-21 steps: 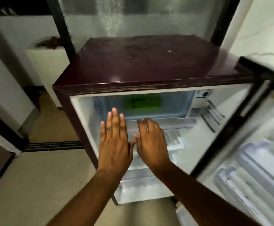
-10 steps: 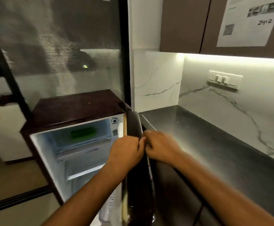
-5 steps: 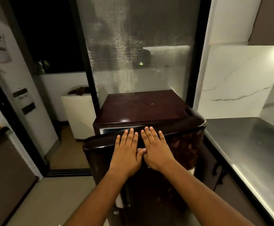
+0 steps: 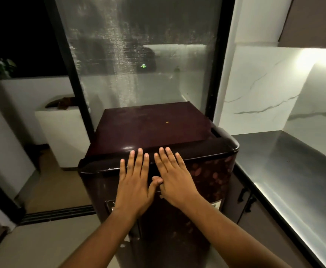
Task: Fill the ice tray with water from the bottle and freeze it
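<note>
Pressing flat, fingers spread and grasping nothing, left hand (image 4: 134, 187) and right hand (image 4: 174, 181) are laid on the stiff, seemingly heavy fridge door (image 4: 206, 182), best pushed near its top edge.

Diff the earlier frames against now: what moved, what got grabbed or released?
The fridge door swung from wide open to shut, hiding the green tray in the freezer box. Both hands took the door's edge, then flattened: left hand and right hand now press its front, open. The fridge itself stayed put.
</note>
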`<state>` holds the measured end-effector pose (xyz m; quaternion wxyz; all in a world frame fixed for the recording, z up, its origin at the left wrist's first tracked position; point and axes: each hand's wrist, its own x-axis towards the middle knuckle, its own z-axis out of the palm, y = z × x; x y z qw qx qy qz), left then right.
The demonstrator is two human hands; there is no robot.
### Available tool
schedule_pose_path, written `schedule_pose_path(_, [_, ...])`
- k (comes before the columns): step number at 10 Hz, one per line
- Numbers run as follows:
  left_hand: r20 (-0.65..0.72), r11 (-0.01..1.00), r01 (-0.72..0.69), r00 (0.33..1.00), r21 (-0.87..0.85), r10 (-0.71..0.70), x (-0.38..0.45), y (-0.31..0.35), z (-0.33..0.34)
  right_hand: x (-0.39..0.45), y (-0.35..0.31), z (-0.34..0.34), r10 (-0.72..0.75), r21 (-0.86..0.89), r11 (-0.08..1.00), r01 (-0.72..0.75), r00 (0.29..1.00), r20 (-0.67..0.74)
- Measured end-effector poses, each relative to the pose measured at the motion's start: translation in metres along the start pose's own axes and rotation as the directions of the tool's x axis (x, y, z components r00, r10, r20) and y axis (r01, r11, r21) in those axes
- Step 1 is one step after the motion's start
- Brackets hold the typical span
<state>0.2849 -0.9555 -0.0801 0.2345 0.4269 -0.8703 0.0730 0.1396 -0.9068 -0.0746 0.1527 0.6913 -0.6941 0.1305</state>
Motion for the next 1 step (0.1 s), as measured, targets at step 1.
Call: schedule_pose_path(1, [-0.06,0.997,-0.036,0.998,-0.061,0.032,0.0035,0.0141,-0.0046,-0.0114,0.0142,-0.0079,0.11,0.023,0.994,-0.109,0.989,-0.102])
